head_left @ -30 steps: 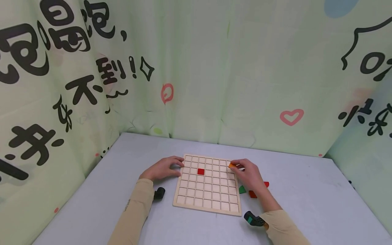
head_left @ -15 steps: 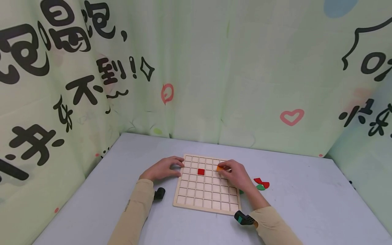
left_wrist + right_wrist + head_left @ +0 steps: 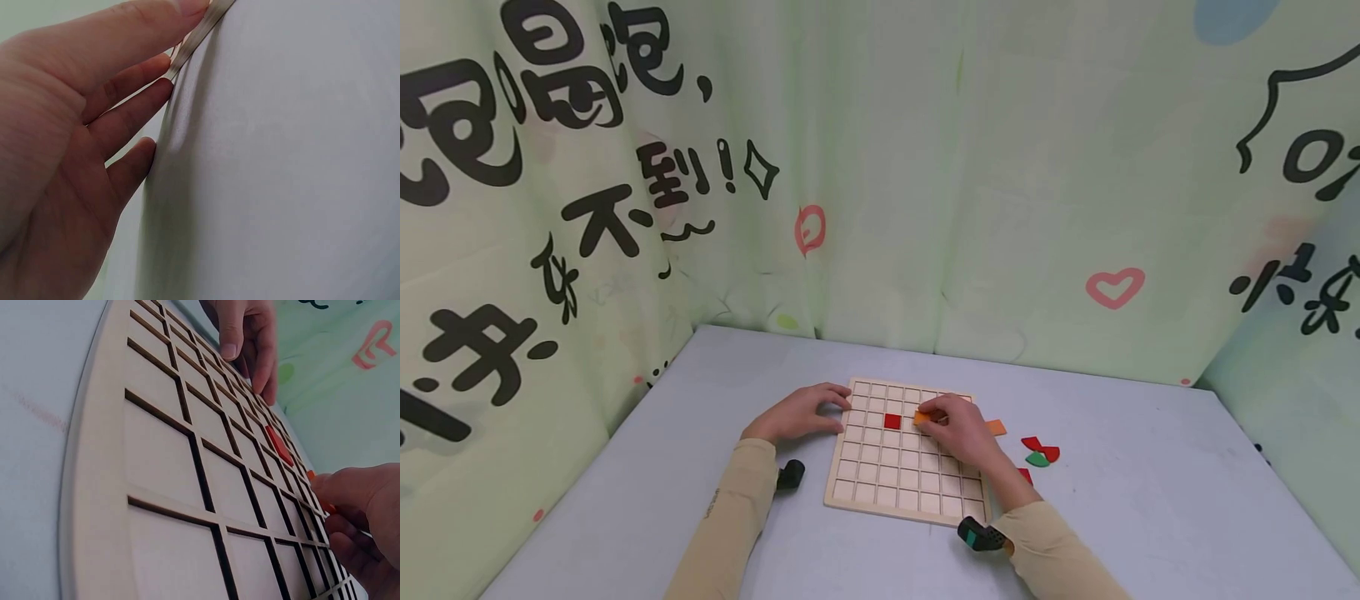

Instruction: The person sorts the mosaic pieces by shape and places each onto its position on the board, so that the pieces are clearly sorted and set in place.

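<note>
One red square (image 3: pixel 892 422) already lay on the gridded board (image 3: pixel 910 513), toward its far left corner. The right hand (image 3: pixel 962 429) pinched an orange piece (image 3: pixel 921 417) above the far half, not yet released; whether it touched a cell was hard to tell. Apparently left to place were a second orange piece (image 3: pixel 996 427), several red pieces (image 3: pixel 1051 453) and a green piece (image 3: pixel 1037 459), beyond the board's right edge on the tabletop (image 3: pixel 1150 492). The left hand (image 3: pixel 800 412), fingers relaxed, touched its left edge.

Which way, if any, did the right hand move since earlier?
Yes: in the head view, the right hand has moved left across the board, from its right edge toward the red square.
</note>
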### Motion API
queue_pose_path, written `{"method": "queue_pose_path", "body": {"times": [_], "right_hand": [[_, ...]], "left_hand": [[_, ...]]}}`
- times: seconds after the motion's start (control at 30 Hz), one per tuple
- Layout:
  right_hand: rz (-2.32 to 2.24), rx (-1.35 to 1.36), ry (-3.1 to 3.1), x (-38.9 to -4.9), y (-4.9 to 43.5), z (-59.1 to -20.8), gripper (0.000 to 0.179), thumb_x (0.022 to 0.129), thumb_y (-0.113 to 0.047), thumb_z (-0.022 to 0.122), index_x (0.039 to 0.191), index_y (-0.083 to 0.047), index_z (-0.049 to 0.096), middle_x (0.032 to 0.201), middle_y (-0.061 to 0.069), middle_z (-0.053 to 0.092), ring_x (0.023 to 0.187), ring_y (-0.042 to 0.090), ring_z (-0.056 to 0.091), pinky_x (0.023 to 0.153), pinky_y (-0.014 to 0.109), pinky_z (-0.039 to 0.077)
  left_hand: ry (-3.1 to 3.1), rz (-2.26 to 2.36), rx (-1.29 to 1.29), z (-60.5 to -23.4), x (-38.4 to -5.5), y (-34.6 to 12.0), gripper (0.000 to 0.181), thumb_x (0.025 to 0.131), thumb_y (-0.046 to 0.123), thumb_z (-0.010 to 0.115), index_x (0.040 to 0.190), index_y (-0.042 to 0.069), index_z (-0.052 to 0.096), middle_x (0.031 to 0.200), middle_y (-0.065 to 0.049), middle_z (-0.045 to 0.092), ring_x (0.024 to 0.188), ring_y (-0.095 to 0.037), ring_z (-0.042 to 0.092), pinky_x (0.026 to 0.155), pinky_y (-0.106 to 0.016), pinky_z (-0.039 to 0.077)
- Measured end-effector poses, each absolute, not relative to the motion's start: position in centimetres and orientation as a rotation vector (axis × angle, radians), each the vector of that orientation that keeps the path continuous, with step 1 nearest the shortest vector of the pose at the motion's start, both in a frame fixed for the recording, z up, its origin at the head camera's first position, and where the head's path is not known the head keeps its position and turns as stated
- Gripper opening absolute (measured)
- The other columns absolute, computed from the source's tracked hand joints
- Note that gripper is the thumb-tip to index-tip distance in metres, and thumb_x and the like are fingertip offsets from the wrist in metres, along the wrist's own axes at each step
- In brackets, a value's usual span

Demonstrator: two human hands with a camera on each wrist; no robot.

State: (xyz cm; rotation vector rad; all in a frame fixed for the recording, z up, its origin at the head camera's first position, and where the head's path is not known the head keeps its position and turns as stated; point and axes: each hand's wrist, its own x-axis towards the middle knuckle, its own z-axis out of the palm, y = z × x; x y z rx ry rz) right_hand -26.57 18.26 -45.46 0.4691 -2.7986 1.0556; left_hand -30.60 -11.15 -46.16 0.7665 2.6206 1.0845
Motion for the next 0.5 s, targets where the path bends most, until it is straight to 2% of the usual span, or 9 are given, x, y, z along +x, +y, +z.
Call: {"method": "queue_pose_path", "body": {"times": [0.27,0.5], "right_hand": [[1.022,0.426,-2.832,-27.0,17.3,-45.5,0.021,0.084,-0.011,0.077,0.104,-0.007,0.074,0.098,0.003,0.067,0.085,0.014,0.061,0.079,0.032,0.054],[0.942,0.507,-2.825,-26.9,17.0,-45.7,0.019,0.084,-0.011,0.077,0.102,-0.007,0.074,0.095,0.001,0.066,0.082,0.013,0.056,0.074,0.031,0.051]], "left_hand": [[2.624,1.076,0.783,-46.2,-30.5,-11.1,0.03,0.085,0.018,0.077,0.114,0.012,0.069,0.143,-0.005,0.051,0.138,-0.026,0.04,0.115,-0.043,0.032],[2.625,1.076,0.781,-46.2,-30.5,-11.2,0.03,0.085,0.018,0.077,0.113,0.012,0.069,0.143,-0.005,0.051,0.138,-0.026,0.04,0.114,-0.043,0.032]]}}
